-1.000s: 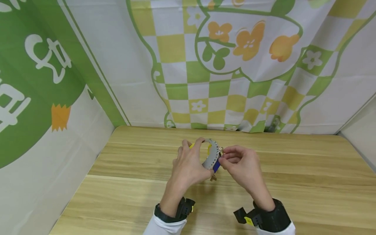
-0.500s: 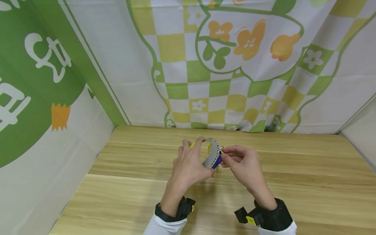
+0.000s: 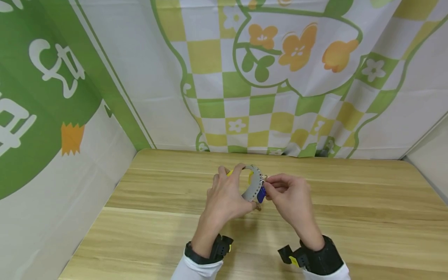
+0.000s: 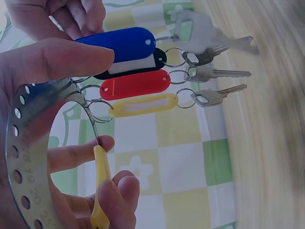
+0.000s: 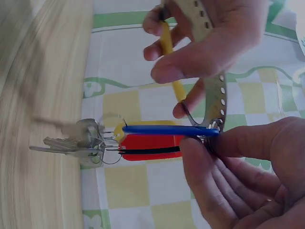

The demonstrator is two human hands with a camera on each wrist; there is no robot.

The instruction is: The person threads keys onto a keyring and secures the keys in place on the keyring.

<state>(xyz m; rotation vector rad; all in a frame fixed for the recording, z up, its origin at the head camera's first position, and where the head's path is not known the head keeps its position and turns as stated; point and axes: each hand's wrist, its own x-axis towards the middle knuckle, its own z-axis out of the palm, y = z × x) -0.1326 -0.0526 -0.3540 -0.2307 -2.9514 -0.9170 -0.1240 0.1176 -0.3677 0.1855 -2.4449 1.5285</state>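
My left hand point(image 3: 224, 194) holds a large metal key ring point(image 3: 252, 189), a band punched with holes and printed with numbers. Its fingers curl round the yellow grip point(image 4: 99, 191) of the ring. Several key tags hang from the holes: blue point(image 4: 136, 44), black point(image 4: 159, 57), red point(image 4: 138, 85) and yellow point(image 4: 143, 105), each with a key, such as the lowest key point(image 4: 209, 98). The left thumb lies over the blue tag in the left wrist view. My right hand point(image 3: 290, 198) pinches the blue tag's end by its small loop, at the band; its fingertips partly hide the loop.
Both hands are above a wooden table point(image 3: 157, 229). A printed cloth point(image 3: 210, 85) with green and yellow checks hangs behind its far edge, and another cloth point(image 3: 115, 163) covers the left side. Black cameras point(image 3: 217, 247) are strapped to the wrists.
The blue tag has turned and swung slightly right, away from the band. My right fingertips have shifted a little around its loop. The left hand keeps its hold almost unmoved.
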